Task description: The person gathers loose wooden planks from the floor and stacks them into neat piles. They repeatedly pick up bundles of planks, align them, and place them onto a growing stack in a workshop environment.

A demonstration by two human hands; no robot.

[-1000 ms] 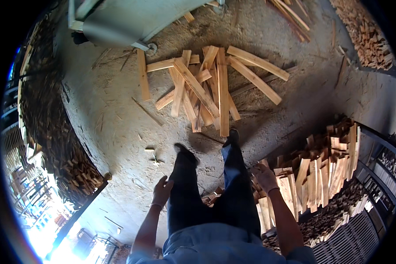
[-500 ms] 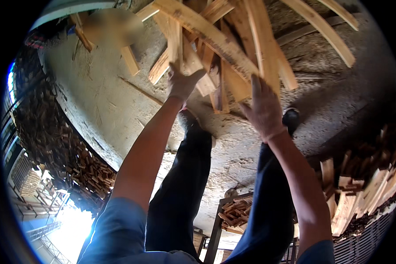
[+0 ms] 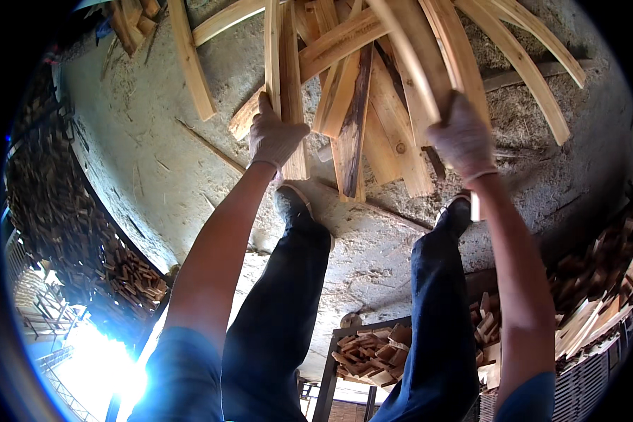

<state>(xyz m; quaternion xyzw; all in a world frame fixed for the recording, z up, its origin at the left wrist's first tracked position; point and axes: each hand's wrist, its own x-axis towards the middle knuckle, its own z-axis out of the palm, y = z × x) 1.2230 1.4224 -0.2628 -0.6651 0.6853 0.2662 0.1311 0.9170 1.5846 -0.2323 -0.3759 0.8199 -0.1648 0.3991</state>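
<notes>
My left hand (image 3: 277, 141), in a pale work glove, is closed around the near end of a narrow wooden strip (image 3: 272, 60). Just right of that strip lies a wider plank (image 3: 292, 91). My right hand (image 3: 465, 144), gloved too, grips the near end of a long wooden board (image 3: 409, 56), whose edge is motion-blurred. Its fingers are partly hidden behind the wood. Between my hands, several loose planks (image 3: 394, 137) fan out over one another on the floor, one with a dark bark edge (image 3: 353, 126).
More long strips lie at the right (image 3: 524, 70) and the left (image 3: 190, 63) on the dusty concrete floor (image 3: 133, 148). Wood heaps (image 3: 70, 190) line the left side. A metal-framed bin of wood offcuts (image 3: 374, 355) stands behind my legs, with stacked pieces (image 3: 591, 327) at right.
My right hand has moved right and closed on the board, which has swung from lying slantwise to a steeper angle. My left hand has shifted slightly left and down with the strip.
</notes>
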